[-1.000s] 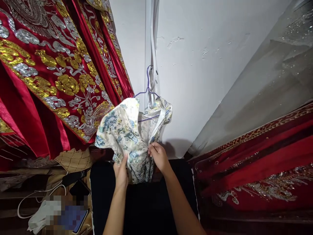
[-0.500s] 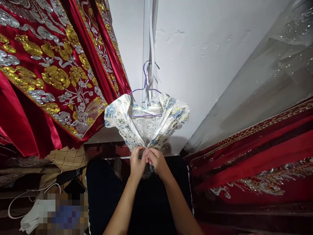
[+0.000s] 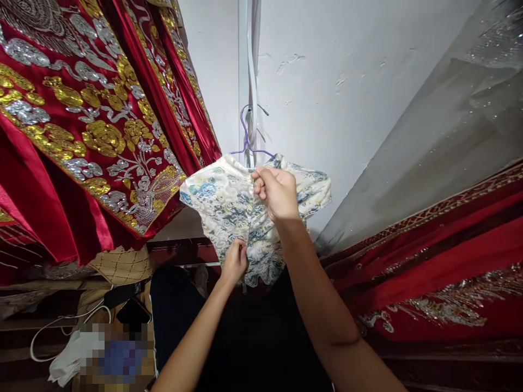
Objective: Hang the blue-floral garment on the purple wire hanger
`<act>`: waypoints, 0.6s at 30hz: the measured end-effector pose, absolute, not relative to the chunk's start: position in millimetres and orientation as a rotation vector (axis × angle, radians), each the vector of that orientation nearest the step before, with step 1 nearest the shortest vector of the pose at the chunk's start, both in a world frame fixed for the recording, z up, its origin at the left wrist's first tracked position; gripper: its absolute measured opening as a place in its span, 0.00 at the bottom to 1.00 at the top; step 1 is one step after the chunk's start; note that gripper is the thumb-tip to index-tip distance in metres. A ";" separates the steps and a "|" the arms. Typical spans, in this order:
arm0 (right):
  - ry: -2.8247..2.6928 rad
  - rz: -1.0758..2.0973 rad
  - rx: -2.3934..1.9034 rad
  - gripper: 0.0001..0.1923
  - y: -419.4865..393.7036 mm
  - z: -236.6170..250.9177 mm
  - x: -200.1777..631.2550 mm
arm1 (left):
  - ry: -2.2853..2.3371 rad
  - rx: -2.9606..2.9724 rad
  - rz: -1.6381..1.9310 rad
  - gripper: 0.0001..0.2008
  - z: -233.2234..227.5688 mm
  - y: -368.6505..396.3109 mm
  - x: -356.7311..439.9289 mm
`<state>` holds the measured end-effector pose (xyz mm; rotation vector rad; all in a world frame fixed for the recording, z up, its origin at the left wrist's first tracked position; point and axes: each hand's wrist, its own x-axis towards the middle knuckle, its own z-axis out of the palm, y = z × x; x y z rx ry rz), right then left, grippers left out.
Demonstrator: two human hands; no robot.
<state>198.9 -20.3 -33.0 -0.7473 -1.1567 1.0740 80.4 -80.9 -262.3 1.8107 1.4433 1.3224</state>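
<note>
Both hands pinching the floral garment (image 3: 229, 204): right hand (image 3: 275, 190) raised at its collar, left hand (image 3: 235, 263) lower.

The floral garment's (image 3: 229, 207) collar is covered by the right hand (image 3: 275, 190). The purple hanger's (image 3: 247, 136) shoulders are hidden under fabric. A pixelated patch (image 3: 110, 359) is blurred beyond identification.
</note>
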 end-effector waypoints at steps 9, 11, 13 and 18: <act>-1.255 1.112 -0.742 0.13 -35.0 -47.6 204.8 | 1.236 1.914 1.727 0.20 -118.0 -44.1 70.9; -1.327 1.062 -0.719 0.13 -34.4 -44.5 204.6 | 1.156 2.119 1.800 0.14 -77.0 -37.2 74.1; -1.358 0.982 -0.735 0.13 -29.3 -48.3 204.4 | 1.102 2.309 1.817 0.08 -46.0 -34.5 76.0; -1.397 0.962 -0.998 0.12 -16.7 -100.9 204.8 | 1.188 2.052 2.126 0.09 -24.5 -30.7 33.9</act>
